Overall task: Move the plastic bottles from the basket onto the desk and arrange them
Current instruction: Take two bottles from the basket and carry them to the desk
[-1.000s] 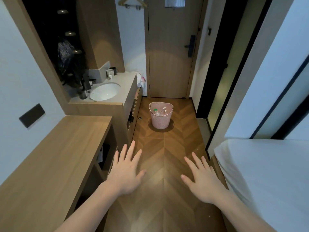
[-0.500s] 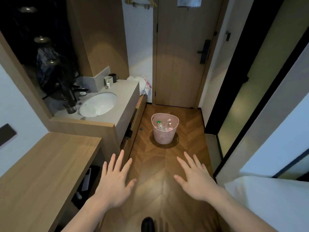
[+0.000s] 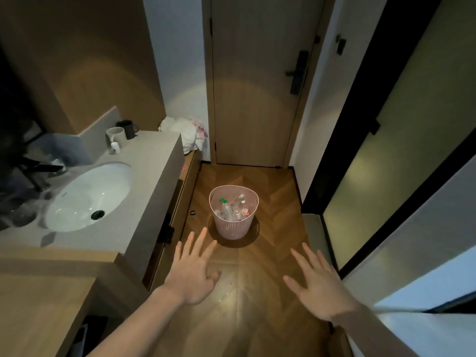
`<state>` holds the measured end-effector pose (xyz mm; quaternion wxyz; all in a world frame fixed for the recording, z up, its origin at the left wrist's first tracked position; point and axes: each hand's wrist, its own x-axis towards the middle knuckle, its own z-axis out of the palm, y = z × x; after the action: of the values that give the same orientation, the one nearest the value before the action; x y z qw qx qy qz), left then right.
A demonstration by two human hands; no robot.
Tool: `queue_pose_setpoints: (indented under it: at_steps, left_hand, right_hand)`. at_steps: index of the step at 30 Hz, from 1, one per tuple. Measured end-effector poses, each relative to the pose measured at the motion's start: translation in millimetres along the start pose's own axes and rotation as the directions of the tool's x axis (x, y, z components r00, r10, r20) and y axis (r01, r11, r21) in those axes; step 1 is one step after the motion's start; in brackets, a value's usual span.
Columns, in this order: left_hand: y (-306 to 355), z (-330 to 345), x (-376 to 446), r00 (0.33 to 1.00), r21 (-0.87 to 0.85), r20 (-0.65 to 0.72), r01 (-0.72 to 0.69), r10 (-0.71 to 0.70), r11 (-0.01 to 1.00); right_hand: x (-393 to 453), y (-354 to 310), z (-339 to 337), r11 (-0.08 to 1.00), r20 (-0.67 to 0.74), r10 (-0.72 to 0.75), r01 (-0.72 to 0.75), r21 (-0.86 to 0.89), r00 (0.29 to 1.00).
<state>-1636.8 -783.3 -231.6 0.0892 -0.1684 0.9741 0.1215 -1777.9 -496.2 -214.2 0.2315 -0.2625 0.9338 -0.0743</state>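
Left hand [image 3: 193,275]: hovering over the floor, fingers spread, holding nothing; right hand [image 3: 319,287]: doing likewise
Pink basket [image 3: 233,229]: standing ahead by the door; plastic bottles [image 3: 233,208] all lying inside
Wooden desk [image 3: 38,305]: waiting at left; nothing moved yet, everything remaining

**Basket on the floor, between vanity and glass door**

The basket [image 3: 233,224] stands on the floor [image 3: 270,253] before the closed door [image 3: 257,86], with plastic bottles [image 3: 233,208] lying inside it. To its left runs the vanity counter [image 3: 152,161] – the sink [image 3: 87,197] is set into it, and two mugs [image 3: 121,134] stand at its back edge. The desk [image 3: 38,305] lies nearer, left of the left hand [image 3: 192,276]. The right hand [image 3: 319,287] hovers beside a glass door [image 3: 401,155] – both hands are nearer than the basket, apart from it.
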Motion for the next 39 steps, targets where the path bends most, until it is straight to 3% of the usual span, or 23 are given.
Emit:
queue_pose_setpoints:
  at_steps: [5,14,23,29,39]
  left_hand:
    - [2.4,-1.5,111.2,0.999,0.012,0.043,0.021,-0.021,1.0]
    - [-15.9,-10.7,262.1,0.973,-0.053,0.102,0.215,-0.209,0.975]
    - [-60.3,-24.1,377.2,0.948,-0.189,0.081,0.318,-0.308,0.929]
    - [-111.2,-24.5,492.8,0.943,-0.22,0.19,0.312,-0.273,0.924]
    - [-189.3,35.0,661.5,0.85,-0.142,0.466,0.344,-0.244,0.928]
  right_hand:
    - [107.8,14.1,-22.5,1.0,0.029,0.03,-0.03,0.007,0.999]
    - [291.6,23.5,-91.5,0.987,0.112,-0.158,0.153,0.046,0.981]
    - [447.2,-9.1,-121.9,0.974,0.217,-0.223,0.226,0.011,0.95]
    - [556.9,-35.7,-115.8,0.987,0.287,-0.163,0.157,0.042,0.944]
    - [734.7,-58.9,-55.1,0.999,0.406,-0.013,-0.01,0.053,0.914]
